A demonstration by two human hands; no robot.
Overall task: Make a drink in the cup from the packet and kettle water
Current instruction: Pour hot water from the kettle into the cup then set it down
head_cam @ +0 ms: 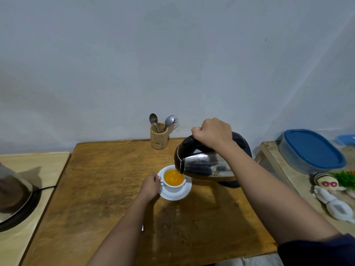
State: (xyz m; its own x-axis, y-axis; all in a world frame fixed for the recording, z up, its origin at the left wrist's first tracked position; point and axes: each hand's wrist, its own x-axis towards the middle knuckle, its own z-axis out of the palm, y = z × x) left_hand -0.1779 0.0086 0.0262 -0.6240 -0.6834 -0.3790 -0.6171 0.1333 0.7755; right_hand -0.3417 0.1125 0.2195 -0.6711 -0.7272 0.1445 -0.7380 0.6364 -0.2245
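A white cup (173, 187) holding orange liquid stands on a white saucer (173, 195) in the middle of the wooden table (107, 189). My left hand (150, 186) grips the cup's handle from the left. My right hand (213, 132) is closed around the black handle of a steel kettle (207, 165). The kettle is tilted to the left, its spout right over the cup's rim. Behind my left forearm a small white scrap (142, 228) peeks out; I cannot tell whether it is the packet.
A wooden holder (159, 138) with spoons and a fork stands at the table's back edge by the wall. On a lower surface to the left a metal pan (13, 196) sits on a cooker. To the right lie a blue-lidded container (311, 150) and a soft toy (332, 196).
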